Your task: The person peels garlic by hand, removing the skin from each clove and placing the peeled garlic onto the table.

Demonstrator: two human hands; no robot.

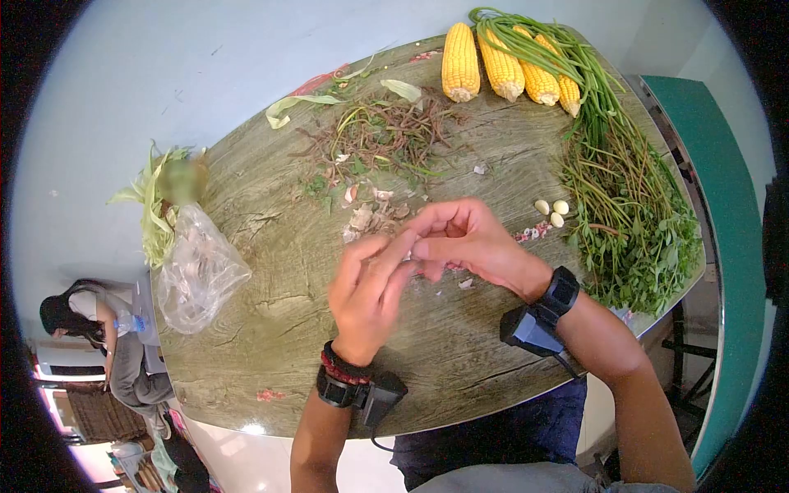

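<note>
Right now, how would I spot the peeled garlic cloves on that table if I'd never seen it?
Start at the four yellow corn cobs at the far end of the wooden table. Follow the long green stalks down their left edge. There lie three peeled garlic cloves: small, smooth and cream-white, unlike the papery skins scattered nearby.

Bright, even daylight; soft shadows on the tabletop (271, 246). Fisheye view curves the edges, with dark vignetted corners.

Home kitchen or dining corner, round wood-patterned worktop (271, 312) spread with husked corn cobs (505, 70), long green stems and leafy greens (629, 205), peeled garlic cloves (552, 211), vegetable trimmings (378, 135), plain pale wall, tiled floor, a person seated in the background (99, 329)
</note>
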